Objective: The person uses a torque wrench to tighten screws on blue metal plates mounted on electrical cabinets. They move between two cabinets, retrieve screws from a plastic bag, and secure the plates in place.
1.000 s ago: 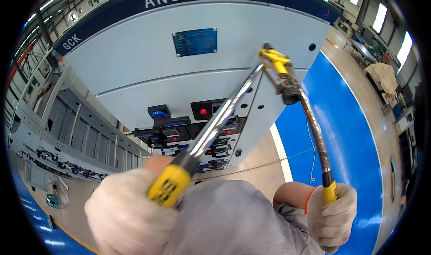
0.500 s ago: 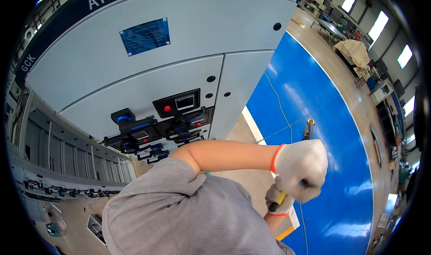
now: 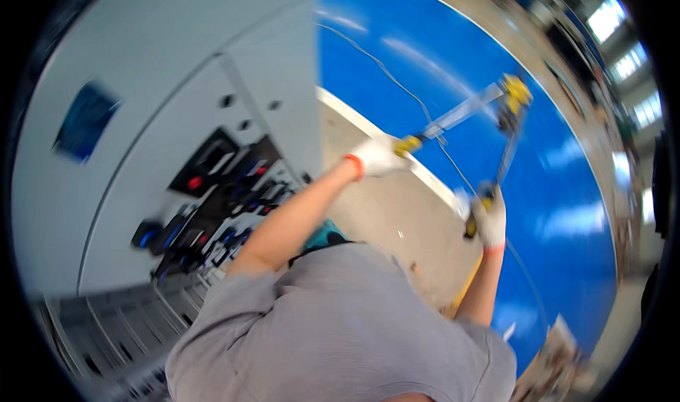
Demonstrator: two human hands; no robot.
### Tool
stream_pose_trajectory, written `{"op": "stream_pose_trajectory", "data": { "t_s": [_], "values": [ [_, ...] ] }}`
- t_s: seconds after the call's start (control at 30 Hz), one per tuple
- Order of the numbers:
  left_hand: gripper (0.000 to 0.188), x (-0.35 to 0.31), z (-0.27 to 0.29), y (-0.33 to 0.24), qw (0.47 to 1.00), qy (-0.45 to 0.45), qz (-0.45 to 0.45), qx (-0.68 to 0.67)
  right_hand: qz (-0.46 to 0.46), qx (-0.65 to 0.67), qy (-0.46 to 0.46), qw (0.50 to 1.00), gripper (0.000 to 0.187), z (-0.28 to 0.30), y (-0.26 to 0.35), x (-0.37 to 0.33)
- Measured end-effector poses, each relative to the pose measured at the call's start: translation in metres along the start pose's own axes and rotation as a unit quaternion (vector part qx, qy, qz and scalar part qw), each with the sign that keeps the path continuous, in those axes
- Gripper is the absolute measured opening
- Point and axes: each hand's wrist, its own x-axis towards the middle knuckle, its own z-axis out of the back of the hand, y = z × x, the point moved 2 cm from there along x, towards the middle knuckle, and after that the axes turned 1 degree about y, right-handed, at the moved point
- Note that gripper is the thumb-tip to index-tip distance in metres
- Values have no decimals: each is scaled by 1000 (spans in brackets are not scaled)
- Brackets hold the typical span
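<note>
Indus. workshop / factory hall, elec. equip. type: big grey switchgear cab. [image 3: 170,55] w/ blk handles [image 3: 170,230] & red btns [image 3: 195,183], plus grey metal framing [image 3: 117,320] at lower L of pic. Glossy blue flr [image 3: 567,211] w/ white edge strip [image 3: 439,185], hi windows [image 3: 606,17] at upper R, blurry equip. near them, & a heavy-duty two-handled tool [image 3: 516,90] also fit a shop flr.
</note>
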Motion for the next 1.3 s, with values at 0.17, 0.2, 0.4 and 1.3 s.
{"op": "stream_pose_trajectory", "data": {
  "t_s": [0.17, 0.2, 0.4, 1.3],
  "values": [
    [42, 11, 46, 19, 942, -213, 122, 229, 123, -332, -216, 910, 20, 140, -56, 80],
    [37, 18, 66, 43, 912, -276, -1, 303, 178, -409, -268, 854, 19, 169, -66, 82],
    [26, -5, 71, 44, 869, -296, -95, 384, 133, -393, -253, 874, 21, 188, -89, 59],
    [48, -135, -95, 123, 956, -231, -109, 145, -320, 632, 57, 704, 27, -322, -149, -26]
  ]
}}
